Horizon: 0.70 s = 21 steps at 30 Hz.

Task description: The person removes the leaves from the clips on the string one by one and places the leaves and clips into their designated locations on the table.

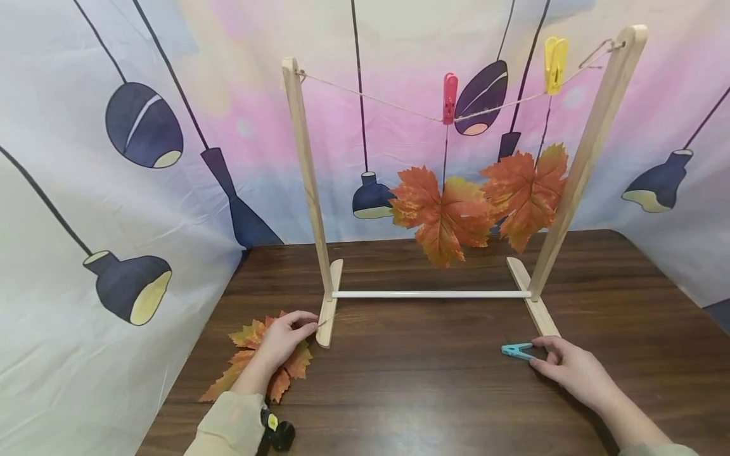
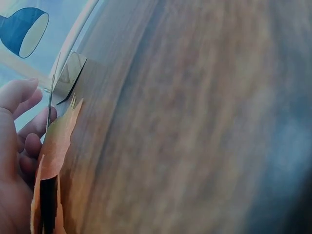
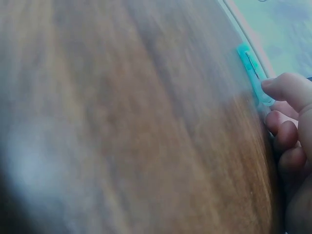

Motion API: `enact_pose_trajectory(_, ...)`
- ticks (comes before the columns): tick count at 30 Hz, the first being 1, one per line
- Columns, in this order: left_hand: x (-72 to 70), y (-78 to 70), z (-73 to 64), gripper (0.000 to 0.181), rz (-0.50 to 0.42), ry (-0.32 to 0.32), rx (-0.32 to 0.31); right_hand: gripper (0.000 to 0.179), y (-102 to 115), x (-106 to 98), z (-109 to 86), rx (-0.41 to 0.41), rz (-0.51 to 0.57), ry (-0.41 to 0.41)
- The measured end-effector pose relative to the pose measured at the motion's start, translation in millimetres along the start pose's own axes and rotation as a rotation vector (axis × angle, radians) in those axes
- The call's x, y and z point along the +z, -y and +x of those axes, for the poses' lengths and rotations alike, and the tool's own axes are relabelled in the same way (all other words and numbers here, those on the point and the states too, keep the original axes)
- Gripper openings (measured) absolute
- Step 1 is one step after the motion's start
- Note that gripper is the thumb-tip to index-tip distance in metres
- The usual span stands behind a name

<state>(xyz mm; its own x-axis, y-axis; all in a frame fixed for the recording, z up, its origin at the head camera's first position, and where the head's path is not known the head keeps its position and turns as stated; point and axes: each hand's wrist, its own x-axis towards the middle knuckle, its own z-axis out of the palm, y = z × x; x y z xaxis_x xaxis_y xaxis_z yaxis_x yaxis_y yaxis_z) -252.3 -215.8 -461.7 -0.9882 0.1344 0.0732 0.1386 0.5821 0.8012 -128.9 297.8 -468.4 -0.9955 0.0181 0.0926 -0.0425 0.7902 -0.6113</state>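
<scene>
On the left, an orange artificial maple leaf lies under my left hand, whose thumb and fingers pinch its thin stem beside the stand's left foot. In the left wrist view the leaf stands edge-on along the fingers. Between thumb and fingers, my right hand grips a light-blue clothespin by its handle ends, just above the table. The right wrist view shows this clothespin at the thumb tip. Two similar leaves hang by their stems from the string, one under a red clothespin, one under a yellow clothespin.
A wooden stand with a white crossbar holds the string between its two posts. It stands on a dark wooden table. Behind hangs a cloth printed with lamps. A black strap device sits at the left wrist.
</scene>
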Motion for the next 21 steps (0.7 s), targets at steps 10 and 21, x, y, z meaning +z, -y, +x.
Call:
enact_pose_trajectory(10,-8.6,-10.3,-1.1,0.02,-0.02,-0.104,0.045,0.041,-0.1,-2.4,0.4,0.02,0.09,0.031)
enact_pose_trajectory(21,-20.5,-18.2,-2.9,0.028,-0.001,-0.048,0.05,0.044,-3.8,-15.2,2.4,0.113,0.308,0.106)
